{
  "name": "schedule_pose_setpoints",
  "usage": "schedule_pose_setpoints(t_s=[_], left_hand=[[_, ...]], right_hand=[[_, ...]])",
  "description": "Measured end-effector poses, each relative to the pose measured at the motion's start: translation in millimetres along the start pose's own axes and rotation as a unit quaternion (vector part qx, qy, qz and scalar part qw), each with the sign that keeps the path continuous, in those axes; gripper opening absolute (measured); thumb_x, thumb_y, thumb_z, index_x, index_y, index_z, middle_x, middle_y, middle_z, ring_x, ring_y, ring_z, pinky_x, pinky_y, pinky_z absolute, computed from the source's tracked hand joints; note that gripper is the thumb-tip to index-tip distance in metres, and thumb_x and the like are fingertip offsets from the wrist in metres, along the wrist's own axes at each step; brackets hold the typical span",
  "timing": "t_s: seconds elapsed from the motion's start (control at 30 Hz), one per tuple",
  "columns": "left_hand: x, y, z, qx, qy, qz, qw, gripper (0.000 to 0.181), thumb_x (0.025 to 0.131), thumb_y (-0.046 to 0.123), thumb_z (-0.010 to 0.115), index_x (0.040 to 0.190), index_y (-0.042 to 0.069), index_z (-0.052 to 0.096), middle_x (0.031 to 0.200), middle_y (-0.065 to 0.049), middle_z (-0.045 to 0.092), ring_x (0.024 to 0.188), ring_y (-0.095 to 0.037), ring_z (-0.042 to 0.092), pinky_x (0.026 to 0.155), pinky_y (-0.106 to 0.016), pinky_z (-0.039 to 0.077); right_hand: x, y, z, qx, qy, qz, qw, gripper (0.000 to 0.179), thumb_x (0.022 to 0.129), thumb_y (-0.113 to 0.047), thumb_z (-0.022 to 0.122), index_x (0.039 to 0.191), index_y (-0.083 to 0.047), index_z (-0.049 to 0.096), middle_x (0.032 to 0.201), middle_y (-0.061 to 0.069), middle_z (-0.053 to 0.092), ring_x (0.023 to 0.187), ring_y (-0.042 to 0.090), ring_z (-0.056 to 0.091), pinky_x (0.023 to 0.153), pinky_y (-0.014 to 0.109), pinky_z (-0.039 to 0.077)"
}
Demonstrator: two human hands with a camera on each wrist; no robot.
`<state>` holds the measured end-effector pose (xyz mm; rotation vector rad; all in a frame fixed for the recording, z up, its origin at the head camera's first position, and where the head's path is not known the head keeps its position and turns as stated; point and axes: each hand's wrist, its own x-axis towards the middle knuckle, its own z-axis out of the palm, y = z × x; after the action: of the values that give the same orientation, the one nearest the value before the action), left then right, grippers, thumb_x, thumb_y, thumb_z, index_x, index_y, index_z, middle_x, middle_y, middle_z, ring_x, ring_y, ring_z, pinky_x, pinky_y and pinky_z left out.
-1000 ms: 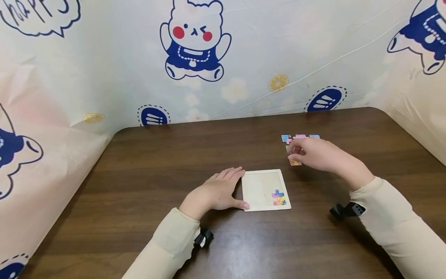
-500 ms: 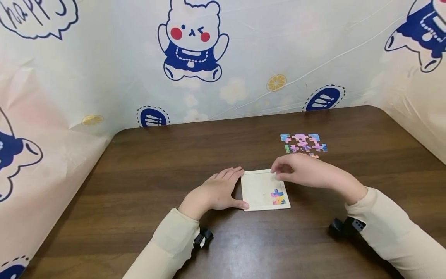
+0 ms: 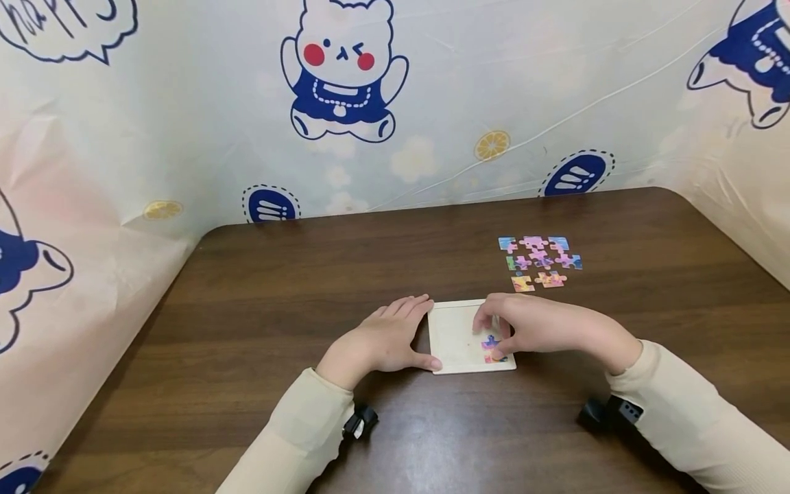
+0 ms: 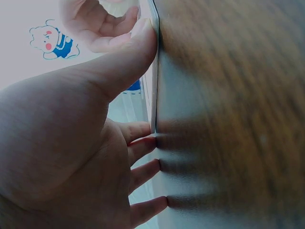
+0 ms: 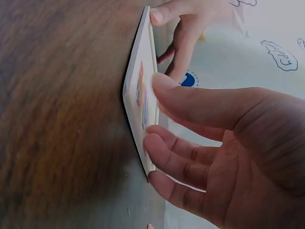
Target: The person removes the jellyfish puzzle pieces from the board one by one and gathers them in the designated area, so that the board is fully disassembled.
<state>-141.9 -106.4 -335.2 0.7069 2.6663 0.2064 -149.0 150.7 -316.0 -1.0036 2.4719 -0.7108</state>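
A pale square puzzle tray (image 3: 457,336) lies on the table, with a small patch of colourful jigsaw (image 3: 490,341) in its near right corner. My left hand (image 3: 385,339) rests along the tray's left edge. Its thumb is on the near left corner and its fingers are spread by the far one; the left wrist view shows this thumb (image 4: 136,40) at the rim. My right hand (image 3: 537,326) is bent over the tray's right side, fingertips low over the jigsaw patch. In the right wrist view, a gap separates its thumb (image 5: 190,98) from the curved fingers (image 5: 176,157), and no piece shows there.
Several loose jigsaw pieces (image 3: 540,259) lie in rough rows behind the tray, to the right. The brown wooden table (image 3: 308,274) meets a patterned cloth backdrop (image 3: 432,89) at the back and sides. Black wrist cameras hang under both sleeves.
My right hand has come from the loose pieces, nearer and leftward, to the tray's right side, uncovering those pieces. The left hand and tray have stayed put.
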Motion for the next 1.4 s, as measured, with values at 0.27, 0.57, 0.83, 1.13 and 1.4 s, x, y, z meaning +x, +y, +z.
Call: schedule_pose_setpoints(t_s=[0.27,0.57,0.83,1.13,1.4], left_hand=[[-3.3,3.7,-4.5,-0.001,-0.005,-0.002,1.0000,0.099,0.086,0.060,0.068,0.158,0.012,0.021,0.164,-0.003,0.018,0.150,-0.023,0.016,0.119,-0.047,0.019],[-0.8,2.1,-3.4,-0.008,-0.006,-0.006,0.9999,0.100,0.085,0.061,0.068,0.159,0.014,0.020,0.164,-0.001,0.017,0.150,-0.023,0.015,0.119,-0.047,0.018],[5.4,-4.7,5.1,-0.008,0.002,-0.001,1.0000,0.102,0.084,0.065,0.067,0.159,0.016,0.018,0.165,0.001,0.016,0.150,-0.020,0.015,0.119,-0.047,0.019],[5.6,-3.8,5.1,-0.004,0.002,0.000,1.0000,0.103,0.083,0.066,0.067,0.159,0.016,0.018,0.165,0.001,0.016,0.150,-0.020,0.015,0.119,-0.048,0.019],[3.5,-2.4,3.0,-0.004,0.000,-0.002,1.0000,0.102,0.084,0.064,0.067,0.159,0.016,0.018,0.165,0.000,0.016,0.150,-0.021,0.014,0.119,-0.048,0.019]], right_hand=[[0.8,0,1,-0.030,-0.009,0.025,0.9992,0.028,0.082,-0.017,0.083,0.102,-0.014,0.065,0.090,-0.004,0.053,0.069,0.008,0.047,0.065,0.026,0.045],[3.5,-3,3,-0.041,-0.016,0.031,0.9985,0.021,0.081,-0.015,0.083,0.089,-0.017,0.064,0.085,-0.004,0.052,0.078,0.012,0.050,0.069,0.027,0.045],[3.2,-6,5,-0.051,-0.015,0.030,0.9981,0.020,0.082,-0.012,0.081,0.089,-0.017,0.063,0.081,-0.005,0.051,0.075,0.010,0.049,0.066,0.026,0.043],[3.2,-8,6,-0.043,-0.018,0.028,0.9985,0.021,0.084,-0.007,0.078,0.094,-0.016,0.062,0.076,-0.006,0.050,0.069,0.008,0.048,0.063,0.025,0.042],[3.7,-9,6,-0.050,-0.017,0.034,0.9980,0.020,0.082,-0.008,0.081,0.089,-0.016,0.064,0.077,-0.006,0.050,0.072,0.009,0.048,0.064,0.026,0.043]])
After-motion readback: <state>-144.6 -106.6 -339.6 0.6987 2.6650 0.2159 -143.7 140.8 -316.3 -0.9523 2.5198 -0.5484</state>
